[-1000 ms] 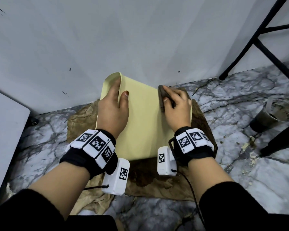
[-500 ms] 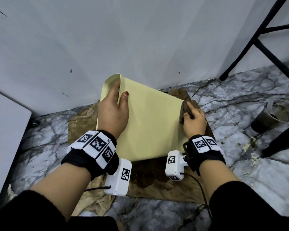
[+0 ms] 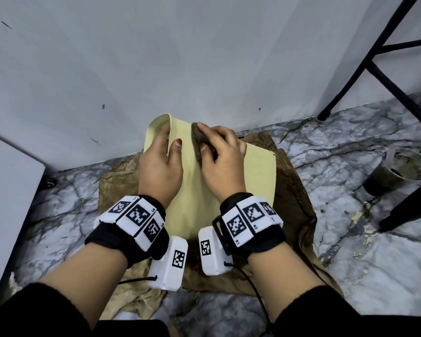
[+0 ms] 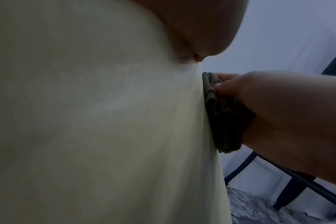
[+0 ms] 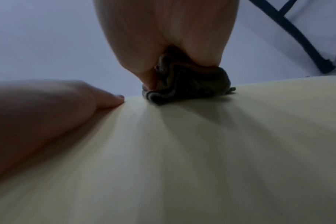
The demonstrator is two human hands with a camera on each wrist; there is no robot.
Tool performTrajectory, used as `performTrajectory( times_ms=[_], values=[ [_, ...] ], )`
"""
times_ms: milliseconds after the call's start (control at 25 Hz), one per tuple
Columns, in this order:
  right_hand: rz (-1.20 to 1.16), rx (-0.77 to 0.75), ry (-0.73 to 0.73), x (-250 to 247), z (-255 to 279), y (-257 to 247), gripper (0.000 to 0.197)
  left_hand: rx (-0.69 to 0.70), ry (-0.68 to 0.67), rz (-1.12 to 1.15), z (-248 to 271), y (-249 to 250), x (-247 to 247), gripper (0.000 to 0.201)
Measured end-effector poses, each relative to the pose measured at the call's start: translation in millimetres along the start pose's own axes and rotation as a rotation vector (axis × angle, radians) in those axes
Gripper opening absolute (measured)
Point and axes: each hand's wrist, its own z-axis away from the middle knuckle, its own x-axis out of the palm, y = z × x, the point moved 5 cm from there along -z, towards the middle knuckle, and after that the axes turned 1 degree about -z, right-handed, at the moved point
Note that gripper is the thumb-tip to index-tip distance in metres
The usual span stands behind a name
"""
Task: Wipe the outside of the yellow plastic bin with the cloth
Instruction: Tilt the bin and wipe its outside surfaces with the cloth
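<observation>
The pale yellow plastic bin lies tipped on its side on a brown sheet by the wall, its broad outer face up. My left hand grips the bin's far left rim, fingers inside and thumb on the outer face. My right hand holds a bunched dark cloth and presses it on the upper part of that face, close beside the left thumb. In the left wrist view the cloth sits flat against the bin wall. The right wrist view shows the cloth bunched under my fingers on the bin.
A crumpled brown sheet covers the marble floor under the bin. The white wall stands right behind. A dirty plastic cup and black metal frame legs are to the right. A white panel is at the left.
My right hand has swept the cloth from the bin's right edge leftward and up to beside the left thumb. The left hand keeps its hold on the rim.
</observation>
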Motion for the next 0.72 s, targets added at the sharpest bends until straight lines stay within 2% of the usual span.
performTrajectory(
  times_ms=[160, 360, 520, 640, 720],
  values=[
    [0.010, 0.113, -0.001, -24.6, -9.8, 22.3, 0.037, 0.009, -0.042, 0.000, -1.0, -1.5, -0.6, 0.047],
    [0.084, 0.372, 0.046, -62.1, -7.8, 89.0, 0.037, -0.030, -0.061, 0.011, 2.3, -8.9, -6.6, 0.046],
    [0.115, 0.528, 0.097, -86.0, -5.3, 132.4, 0.038, 0.018, -0.081, -0.009, 4.2, -1.0, -5.4, 0.045],
    [0.085, 0.581, 0.136, -93.2, -3.9, 143.2, 0.038, -0.014, -0.116, 0.020, 2.9, 2.4, -3.0, 0.043],
    [0.061, 0.543, 0.134, -89.8, -4.7, 132.3, 0.038, -0.061, -0.157, 0.057, -0.9, 1.8, -0.7, 0.042]
  ],
)
